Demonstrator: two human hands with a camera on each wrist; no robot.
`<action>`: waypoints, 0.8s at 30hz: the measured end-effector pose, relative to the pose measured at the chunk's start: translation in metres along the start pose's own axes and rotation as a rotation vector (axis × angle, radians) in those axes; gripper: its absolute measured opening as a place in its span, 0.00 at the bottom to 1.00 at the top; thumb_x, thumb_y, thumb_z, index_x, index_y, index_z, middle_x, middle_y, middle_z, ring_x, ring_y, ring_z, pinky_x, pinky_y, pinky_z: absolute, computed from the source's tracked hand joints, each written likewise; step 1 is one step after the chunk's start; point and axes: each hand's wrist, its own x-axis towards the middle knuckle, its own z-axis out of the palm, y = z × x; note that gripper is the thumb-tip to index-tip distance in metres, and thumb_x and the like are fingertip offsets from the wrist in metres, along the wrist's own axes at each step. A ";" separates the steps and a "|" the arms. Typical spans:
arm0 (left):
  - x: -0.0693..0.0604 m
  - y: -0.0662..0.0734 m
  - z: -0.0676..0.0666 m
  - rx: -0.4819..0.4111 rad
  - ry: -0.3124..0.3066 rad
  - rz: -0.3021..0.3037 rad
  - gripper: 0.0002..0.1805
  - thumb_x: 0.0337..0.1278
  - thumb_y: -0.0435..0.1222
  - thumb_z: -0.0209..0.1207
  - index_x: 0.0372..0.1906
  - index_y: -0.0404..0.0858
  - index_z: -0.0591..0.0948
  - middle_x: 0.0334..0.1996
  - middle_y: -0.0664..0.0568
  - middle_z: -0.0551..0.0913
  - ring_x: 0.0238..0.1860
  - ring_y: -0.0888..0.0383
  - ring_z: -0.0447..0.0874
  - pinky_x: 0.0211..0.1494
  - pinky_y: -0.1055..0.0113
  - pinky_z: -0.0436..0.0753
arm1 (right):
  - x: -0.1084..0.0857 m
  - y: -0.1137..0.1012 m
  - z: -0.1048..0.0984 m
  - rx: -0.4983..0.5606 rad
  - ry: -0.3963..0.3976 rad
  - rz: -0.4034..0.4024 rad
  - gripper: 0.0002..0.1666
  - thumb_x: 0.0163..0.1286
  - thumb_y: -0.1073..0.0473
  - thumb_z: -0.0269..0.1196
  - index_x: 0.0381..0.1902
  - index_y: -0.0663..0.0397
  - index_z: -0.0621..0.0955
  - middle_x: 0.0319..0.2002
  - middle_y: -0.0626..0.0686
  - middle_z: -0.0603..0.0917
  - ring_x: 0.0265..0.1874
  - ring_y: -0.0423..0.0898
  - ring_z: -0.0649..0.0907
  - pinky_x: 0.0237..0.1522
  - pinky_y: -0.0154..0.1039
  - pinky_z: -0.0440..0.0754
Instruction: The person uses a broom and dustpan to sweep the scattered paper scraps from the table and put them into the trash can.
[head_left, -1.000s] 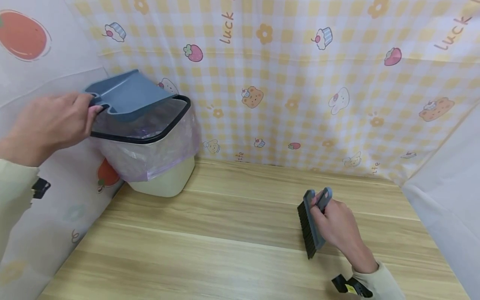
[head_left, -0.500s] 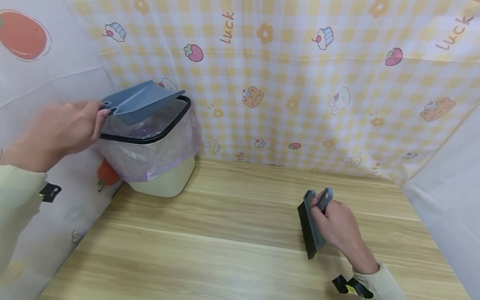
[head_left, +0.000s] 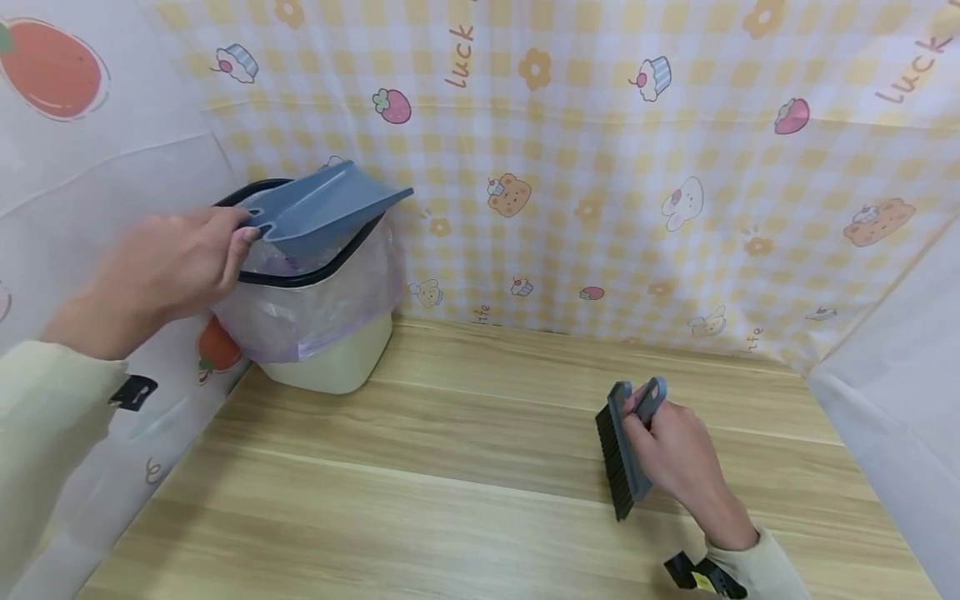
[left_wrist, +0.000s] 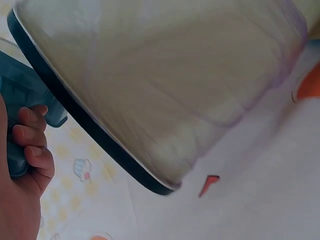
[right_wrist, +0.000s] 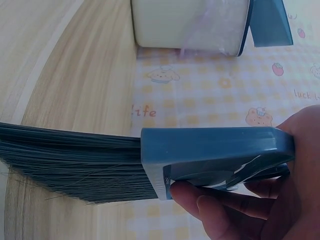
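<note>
A blue-grey dustpan (head_left: 322, 204) is held by its handle in my left hand (head_left: 168, 267), above the mouth of a cream trash bin (head_left: 337, 358). Its front lip reaches past the bin's right rim. In the left wrist view, curled fingers (left_wrist: 35, 137) wrap the dustpan's handle beside the bin's dark rim (left_wrist: 90, 120). My right hand (head_left: 678, 454) grips a blue-grey hand brush (head_left: 630, 450) with dark bristles (right_wrist: 75, 165), which stands on its bristles on the wooden table. A clear, purple-tinted bag lines the bin; what lies inside is mostly hidden by the dustpan.
The bin stands in the table's back left corner, against a checked cloth backdrop (head_left: 585, 167). White cloth (head_left: 915, 350) bounds the right side. Bare wood-grain tabletop (head_left: 450, 467) stretches between the bin and the brush.
My left hand has moved right, carrying the dustpan farther across the bin's mouth, and the bin's back left rim now shows. The right hand and brush stay in place.
</note>
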 end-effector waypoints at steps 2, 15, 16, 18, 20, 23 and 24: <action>0.002 0.006 0.000 -0.011 -0.007 0.000 0.18 0.84 0.39 0.49 0.42 0.25 0.75 0.22 0.41 0.75 0.19 0.44 0.75 0.22 0.49 0.77 | 0.000 0.000 0.000 0.001 0.000 0.000 0.06 0.78 0.65 0.60 0.43 0.53 0.84 0.24 0.45 0.82 0.20 0.42 0.76 0.24 0.40 0.72; 0.009 0.037 0.014 -0.123 0.161 0.184 0.26 0.89 0.46 0.41 0.43 0.26 0.75 0.22 0.49 0.69 0.20 0.50 0.68 0.22 0.56 0.69 | -0.001 0.000 0.000 0.004 -0.010 0.008 0.06 0.78 0.64 0.60 0.44 0.53 0.84 0.23 0.44 0.80 0.20 0.41 0.75 0.24 0.40 0.72; 0.010 0.039 0.016 -0.134 0.169 0.196 0.27 0.90 0.48 0.39 0.43 0.27 0.74 0.23 0.49 0.69 0.20 0.50 0.68 0.22 0.56 0.69 | -0.001 0.000 0.000 0.005 -0.010 0.008 0.06 0.78 0.64 0.60 0.44 0.53 0.84 0.23 0.44 0.80 0.20 0.41 0.75 0.24 0.40 0.72; 0.011 0.043 0.019 -0.152 0.177 0.215 0.31 0.91 0.51 0.35 0.43 0.27 0.74 0.24 0.48 0.69 0.20 0.50 0.68 0.22 0.55 0.70 | -0.001 0.000 0.000 0.006 -0.009 0.008 0.06 0.78 0.64 0.60 0.43 0.53 0.84 0.23 0.44 0.80 0.20 0.41 0.75 0.24 0.40 0.72; 0.011 0.049 0.023 -0.163 0.193 0.229 0.35 0.92 0.53 0.32 0.46 0.25 0.75 0.26 0.44 0.73 0.21 0.47 0.71 0.22 0.51 0.74 | 0.000 0.000 0.000 0.007 -0.008 0.008 0.06 0.78 0.64 0.60 0.43 0.53 0.84 0.23 0.44 0.80 0.20 0.41 0.76 0.24 0.40 0.72; 0.011 0.059 0.029 -0.186 0.211 0.243 0.38 0.92 0.54 0.29 0.49 0.23 0.76 0.31 0.38 0.79 0.24 0.43 0.77 0.24 0.45 0.80 | 0.000 -0.001 0.000 0.007 -0.010 0.010 0.06 0.78 0.64 0.59 0.43 0.53 0.84 0.23 0.44 0.80 0.20 0.41 0.76 0.24 0.40 0.72; 0.011 0.063 0.031 -0.196 0.211 0.245 0.38 0.92 0.54 0.29 0.50 0.22 0.76 0.32 0.37 0.80 0.25 0.42 0.78 0.25 0.44 0.81 | 0.000 -0.001 0.000 0.007 -0.010 0.011 0.06 0.78 0.64 0.59 0.44 0.53 0.84 0.23 0.44 0.80 0.20 0.41 0.76 0.24 0.40 0.72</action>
